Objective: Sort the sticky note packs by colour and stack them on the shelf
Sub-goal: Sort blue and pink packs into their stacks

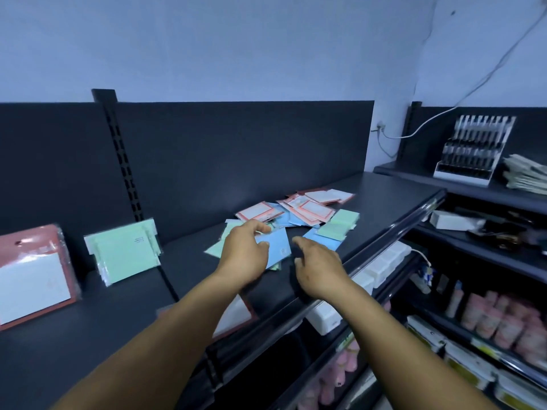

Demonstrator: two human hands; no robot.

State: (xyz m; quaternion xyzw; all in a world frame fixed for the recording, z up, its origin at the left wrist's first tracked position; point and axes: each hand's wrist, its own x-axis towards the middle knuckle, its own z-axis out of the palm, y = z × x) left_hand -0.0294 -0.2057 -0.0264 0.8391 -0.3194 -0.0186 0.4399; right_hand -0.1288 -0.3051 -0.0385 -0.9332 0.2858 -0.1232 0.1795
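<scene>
Fingers (260, 229) of the left hand (245, 255) pinch a blue pack (276, 250) above the dark shelf (189, 253). Right hand (318, 269) hovers just right of it, fingers loosely spread, holding nothing. Mixed pile of packs (307, 216) lies beyond. Far left, a green stack (125, 251) and red stack (32, 276) lean upright.

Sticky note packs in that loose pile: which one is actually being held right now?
The blue pack, gripped by the left hand. The other loose packs lie untouched on the shelf.
</scene>
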